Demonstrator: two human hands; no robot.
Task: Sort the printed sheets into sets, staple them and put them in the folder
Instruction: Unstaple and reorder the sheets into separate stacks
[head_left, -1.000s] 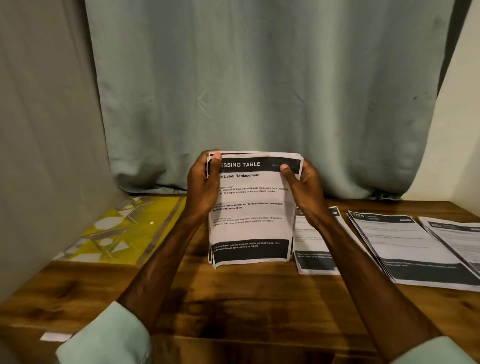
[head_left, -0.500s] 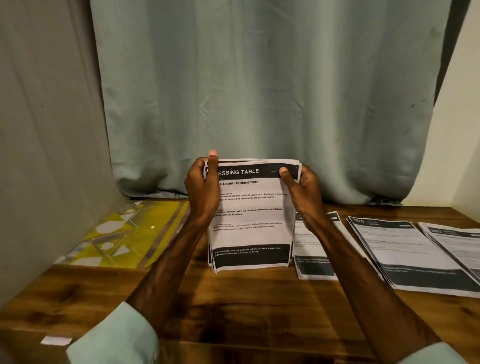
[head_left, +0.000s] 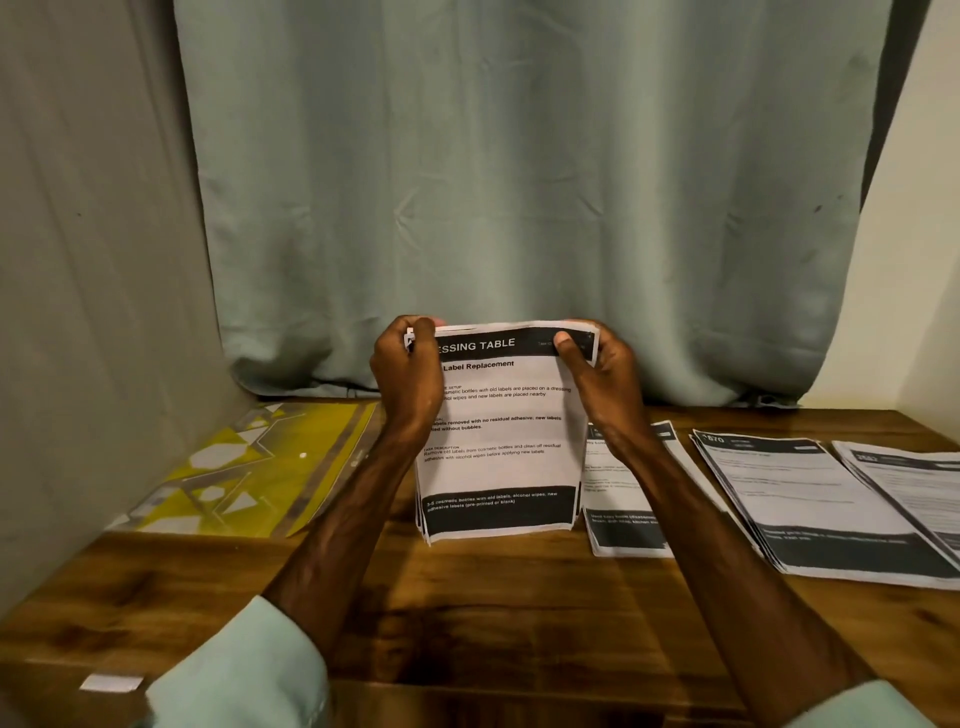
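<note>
I hold a set of printed sheets (head_left: 498, 441) upright, its bottom edge standing on the wooden table (head_left: 467, 597); the top sheet reads "Label Replacement". My left hand (head_left: 408, 371) grips the top left corner, fingers curled round the edge. My right hand (head_left: 597, 374) grips the top right corner, thumb on the black header. Three more piles of printed sheets lie flat to the right: one (head_left: 623, 525) partly behind my right forearm, a second (head_left: 810, 509), a third (head_left: 914, 478) at the frame's edge. A yellow patterned folder (head_left: 249, 467) lies flat at the left. No stapler shows.
A pale green curtain (head_left: 519, 182) hangs right behind the table. A grey cloth wall (head_left: 93, 312) closes the left side and a cream wall (head_left: 924, 234) the right. A small white label (head_left: 111, 683) lies near the table's front left edge.
My left hand's fingers have curled down over the set's top left corner; before, one finger stood up above the edge. The set stays upright on the table.
</note>
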